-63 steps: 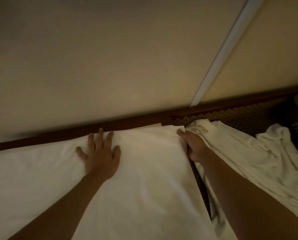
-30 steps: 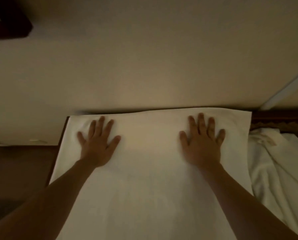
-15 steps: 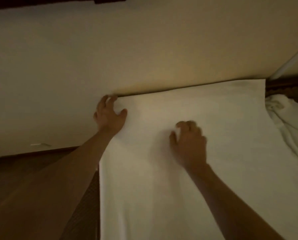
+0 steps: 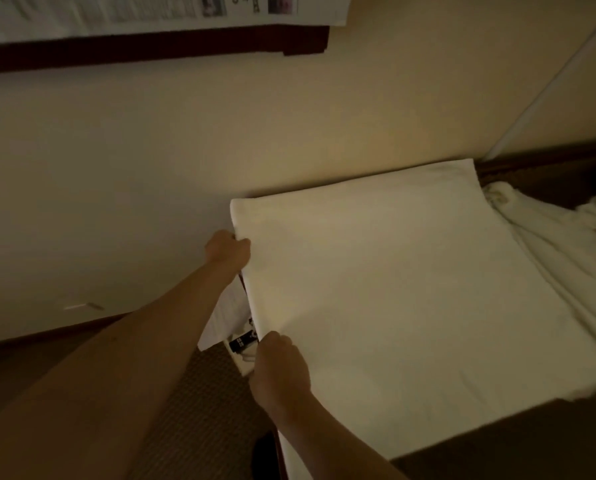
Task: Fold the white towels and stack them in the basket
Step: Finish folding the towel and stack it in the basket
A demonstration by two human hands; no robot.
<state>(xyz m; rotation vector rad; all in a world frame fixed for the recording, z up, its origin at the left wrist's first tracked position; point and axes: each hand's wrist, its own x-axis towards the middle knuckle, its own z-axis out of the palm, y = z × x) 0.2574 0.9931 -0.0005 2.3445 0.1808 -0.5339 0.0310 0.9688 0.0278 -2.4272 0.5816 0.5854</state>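
White towel (image 4: 410,278): left edge gripped for next fold.
My left hand (image 4: 228,250) and right hand (image 4: 278,368) curl fingers around it, spaced apart to lift evenly.

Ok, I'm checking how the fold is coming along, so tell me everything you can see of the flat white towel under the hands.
The flat white towel is a soft, plain cloth spread smooth as a broad rectangle, its far edge against the wall. The left hand grips its left edge near the far corner; the right hand pinches the same edge nearer the person. Its right side lies against a crumpled white towel.
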